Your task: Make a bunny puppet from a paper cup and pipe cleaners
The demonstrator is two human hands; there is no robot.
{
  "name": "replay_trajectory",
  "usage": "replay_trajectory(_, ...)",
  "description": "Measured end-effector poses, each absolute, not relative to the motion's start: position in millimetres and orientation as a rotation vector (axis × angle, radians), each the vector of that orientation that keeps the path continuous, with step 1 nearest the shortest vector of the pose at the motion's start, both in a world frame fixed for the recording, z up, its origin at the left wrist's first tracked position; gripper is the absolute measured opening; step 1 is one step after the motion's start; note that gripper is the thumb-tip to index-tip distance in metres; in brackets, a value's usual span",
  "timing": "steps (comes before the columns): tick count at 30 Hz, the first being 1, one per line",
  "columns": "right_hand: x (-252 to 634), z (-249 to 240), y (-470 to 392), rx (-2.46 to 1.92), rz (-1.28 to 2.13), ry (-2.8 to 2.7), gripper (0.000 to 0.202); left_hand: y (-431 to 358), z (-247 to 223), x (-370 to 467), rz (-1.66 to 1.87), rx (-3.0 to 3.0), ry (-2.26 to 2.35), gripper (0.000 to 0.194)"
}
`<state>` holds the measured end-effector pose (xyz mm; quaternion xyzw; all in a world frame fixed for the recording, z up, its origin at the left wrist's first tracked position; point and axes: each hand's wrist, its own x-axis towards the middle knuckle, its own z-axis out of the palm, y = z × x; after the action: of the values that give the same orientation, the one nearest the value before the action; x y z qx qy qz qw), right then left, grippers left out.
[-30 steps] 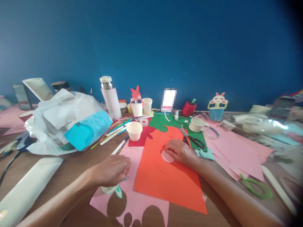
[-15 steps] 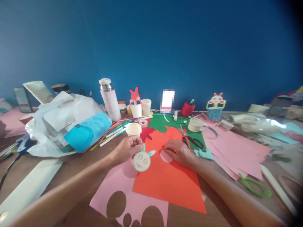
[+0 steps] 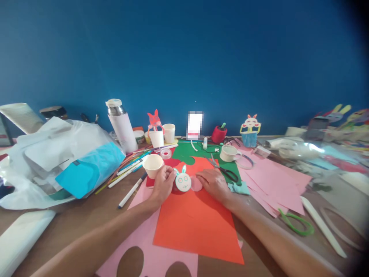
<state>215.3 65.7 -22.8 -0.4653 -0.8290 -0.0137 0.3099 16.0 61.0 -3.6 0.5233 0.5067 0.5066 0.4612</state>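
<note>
A round white paper rabbit face (image 3: 183, 182) with green-edged ears is pinched at its left side by my left hand (image 3: 163, 184). The face is just above the orange paper sheet (image 3: 198, 227). Close on its right is a pink paper circle (image 3: 196, 184), with the fingertips of my right hand (image 3: 213, 184) on its edge. Part of that circle is hidden by the fingers. A white paper cup (image 3: 153, 165) stands just behind my left hand. Black-handled scissors (image 3: 228, 174) lie beyond my right hand.
Pink paper with cut-out holes (image 3: 132, 234) lies under the orange sheet. To the left are markers (image 3: 132, 190), a plastic bag (image 3: 83, 142) and a flask (image 3: 122, 127). Pink sheets (image 3: 276, 181), a green strip (image 3: 296, 227) and a tape roll (image 3: 230, 153) are on the right.
My left hand has brought the rabbit face rightward and farther from me, up beside the pink circle. My right hand stays at the circle. The view has turned slightly to the right.
</note>
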Motion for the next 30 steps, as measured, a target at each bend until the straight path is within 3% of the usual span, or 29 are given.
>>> replay_trajectory(6, 215, -10, 62, -1.243, -0.057, -2.081, 0.019, 61, -4, 18, 1.284, 1.237, 1.143, 0.016)
replay_trajectory(21, 199, -12, 53, -1.278, 0.73, -1.789, 0.031, 59, -2, 19, 1.11, 1.231, 1.005, 0.024)
replay_trajectory(30, 199, -10, 54, -1.262, 0.599, -1.833, 0.029, 61, -7, 18, 0.95, 1.41, 1.073, 0.025)
